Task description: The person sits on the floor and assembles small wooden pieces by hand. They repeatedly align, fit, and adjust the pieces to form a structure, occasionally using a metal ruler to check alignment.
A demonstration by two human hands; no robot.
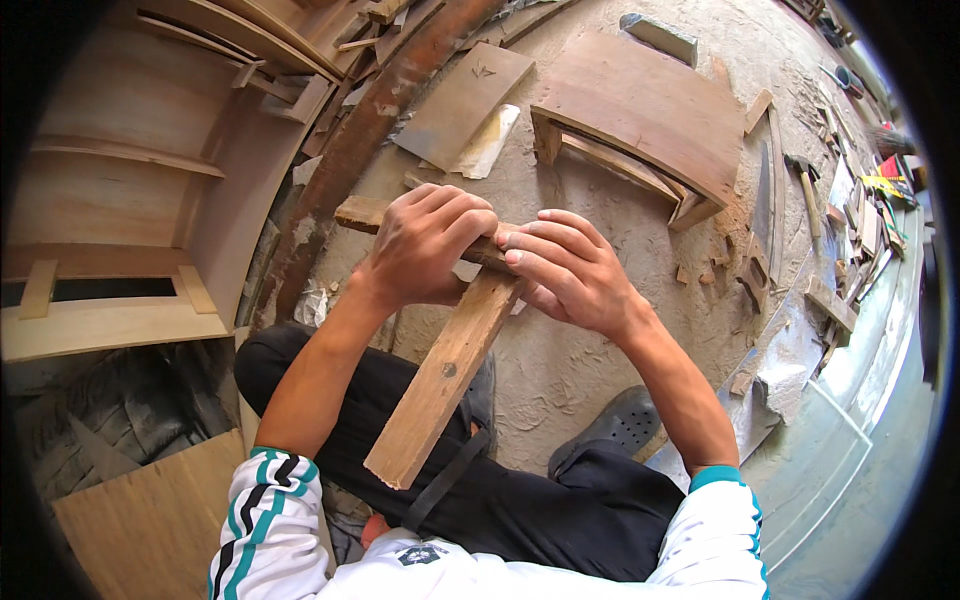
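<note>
Two rough lengths of wood meet in a T above my lap. My left hand (432,243) wraps over the crosspiece, a short wooden batten (362,213) whose end sticks out to the left. On the same batten, close to where the pieces meet, my right hand (572,268) grips with thumb and fingers. A longer wooden strip (445,370) with a dark knot slants from the joint down toward my left thigh, its broken-looking end hanging free. My palms hide part of the joint, so I cannot tell how the pieces are fixed.
A low wooden stool-like frame (640,110) stands ahead on the dusty floor, beside a flat board (468,105). At right lie a hammer (808,195) and scattered offcuts (865,235) near glass sheets (830,470). An open wooden cabinet (120,190) fills the left side.
</note>
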